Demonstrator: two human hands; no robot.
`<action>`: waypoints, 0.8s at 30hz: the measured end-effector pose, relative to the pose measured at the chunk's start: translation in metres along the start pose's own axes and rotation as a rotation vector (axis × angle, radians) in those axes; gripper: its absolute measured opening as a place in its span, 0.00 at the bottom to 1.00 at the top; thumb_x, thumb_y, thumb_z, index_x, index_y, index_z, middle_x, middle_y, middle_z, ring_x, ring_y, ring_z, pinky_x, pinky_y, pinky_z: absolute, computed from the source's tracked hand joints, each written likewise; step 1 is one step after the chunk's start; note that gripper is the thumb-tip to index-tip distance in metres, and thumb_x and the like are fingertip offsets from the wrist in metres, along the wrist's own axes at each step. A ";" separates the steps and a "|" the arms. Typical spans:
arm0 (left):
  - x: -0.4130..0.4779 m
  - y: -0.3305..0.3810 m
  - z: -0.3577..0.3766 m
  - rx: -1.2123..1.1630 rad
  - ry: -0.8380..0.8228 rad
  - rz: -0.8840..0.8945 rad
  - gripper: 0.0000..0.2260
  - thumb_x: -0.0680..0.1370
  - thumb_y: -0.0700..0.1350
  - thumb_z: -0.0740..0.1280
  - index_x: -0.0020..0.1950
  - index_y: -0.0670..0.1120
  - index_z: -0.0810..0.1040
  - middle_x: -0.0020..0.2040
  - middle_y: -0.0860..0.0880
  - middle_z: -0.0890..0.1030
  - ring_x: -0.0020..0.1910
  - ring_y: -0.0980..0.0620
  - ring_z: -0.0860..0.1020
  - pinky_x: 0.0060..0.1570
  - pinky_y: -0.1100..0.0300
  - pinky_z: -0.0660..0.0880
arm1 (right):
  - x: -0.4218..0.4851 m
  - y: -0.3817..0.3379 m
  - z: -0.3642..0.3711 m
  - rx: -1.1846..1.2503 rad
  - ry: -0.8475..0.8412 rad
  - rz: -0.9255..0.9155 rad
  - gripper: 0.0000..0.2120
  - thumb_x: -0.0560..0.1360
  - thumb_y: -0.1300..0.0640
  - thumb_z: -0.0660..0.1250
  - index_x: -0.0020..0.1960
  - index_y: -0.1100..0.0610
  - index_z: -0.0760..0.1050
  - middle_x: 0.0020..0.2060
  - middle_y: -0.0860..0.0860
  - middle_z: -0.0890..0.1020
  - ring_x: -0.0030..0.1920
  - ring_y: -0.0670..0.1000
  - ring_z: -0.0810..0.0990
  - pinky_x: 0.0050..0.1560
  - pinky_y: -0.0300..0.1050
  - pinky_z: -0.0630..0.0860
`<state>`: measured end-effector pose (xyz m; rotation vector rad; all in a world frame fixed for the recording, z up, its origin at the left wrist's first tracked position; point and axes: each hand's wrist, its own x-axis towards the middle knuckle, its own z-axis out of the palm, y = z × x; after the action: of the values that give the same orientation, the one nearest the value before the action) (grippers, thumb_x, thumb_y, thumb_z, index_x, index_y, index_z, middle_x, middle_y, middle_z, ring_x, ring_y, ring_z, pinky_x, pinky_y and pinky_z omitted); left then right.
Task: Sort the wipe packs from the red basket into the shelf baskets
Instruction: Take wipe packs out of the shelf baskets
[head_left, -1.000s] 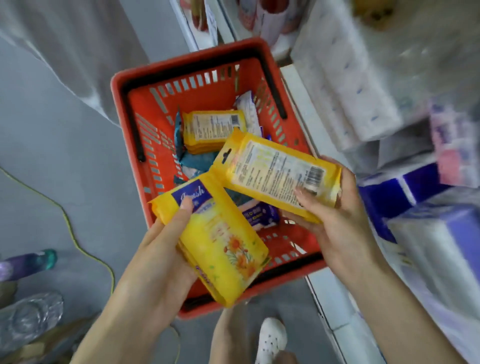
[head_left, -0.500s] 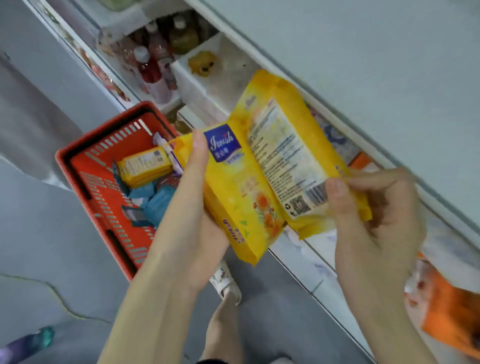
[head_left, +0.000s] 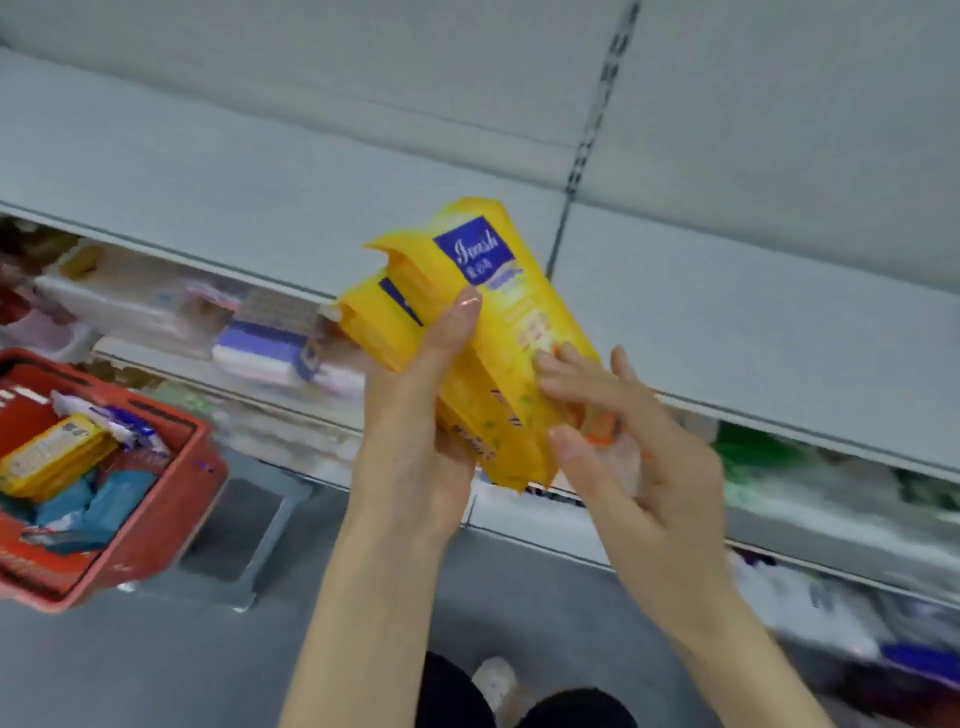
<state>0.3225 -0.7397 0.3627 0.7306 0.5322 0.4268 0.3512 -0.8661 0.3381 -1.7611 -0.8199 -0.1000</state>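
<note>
At six o'clock, nearest the camera, a white shoe (head_left: 493, 680) and dark trouser legs (head_left: 571, 709) stand on the grey floor (head_left: 130, 670). Two bare forearms rise from there toward the centre.

The left grip (head_left: 415, 431) is curled round two yellow wipe packs (head_left: 498, 332) stacked face to face. Its thumb lies flat along the front pack just below the blue label, and its fingers are hidden behind the stack. The packs tilt, top end toward twelve o'clock, held in the air in front of the shelf edge and clear of any basket.

The right grip (head_left: 649, 467), at about four o'clock from the packs, is spread wide and clasps nothing. Its straight fingertips (head_left: 550, 358) touch the lower face of the front pack, and the thumb lies near the pack's bottom corner.

At nine o'clock the red basket (head_left: 200, 467) sits on a grey stool (head_left: 244, 530). It contains another yellow pack (head_left: 52, 457), blue packs (head_left: 104, 499) and a white-and-blue one (head_left: 122, 421).

Farthest off, grey shelves (head_left: 727, 312) run across. White shelf baskets (head_left: 130, 312) at ten o'clock and green goods (head_left: 753, 452) at three o'clock are too blurred to read.
</note>
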 end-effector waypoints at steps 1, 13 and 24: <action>-0.012 -0.013 0.021 0.045 -0.035 -0.017 0.20 0.67 0.46 0.72 0.59 0.48 0.79 0.54 0.46 0.84 0.52 0.45 0.83 0.51 0.47 0.80 | -0.011 -0.003 -0.028 -0.010 0.045 0.016 0.11 0.78 0.49 0.61 0.57 0.50 0.76 0.57 0.43 0.81 0.65 0.46 0.75 0.74 0.51 0.58; -0.100 -0.158 0.216 0.543 -0.672 -0.330 0.12 0.65 0.47 0.69 0.45 0.47 0.84 0.46 0.44 0.86 0.41 0.45 0.85 0.34 0.54 0.81 | -0.083 -0.013 -0.313 -0.313 0.329 0.325 0.38 0.63 0.42 0.75 0.69 0.38 0.63 0.70 0.37 0.65 0.72 0.42 0.62 0.69 0.40 0.63; -0.105 -0.315 0.389 0.702 -0.950 -0.597 0.18 0.65 0.48 0.71 0.54 0.46 0.80 0.46 0.45 0.86 0.42 0.46 0.85 0.34 0.57 0.80 | -0.105 0.069 -0.524 -0.290 0.483 0.657 0.23 0.55 0.41 0.76 0.45 0.49 0.77 0.40 0.45 0.84 0.41 0.44 0.82 0.41 0.48 0.80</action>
<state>0.5266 -1.2065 0.4111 1.2729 -0.0482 -0.6988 0.4835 -1.3817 0.4237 -2.0771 0.1445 -0.2015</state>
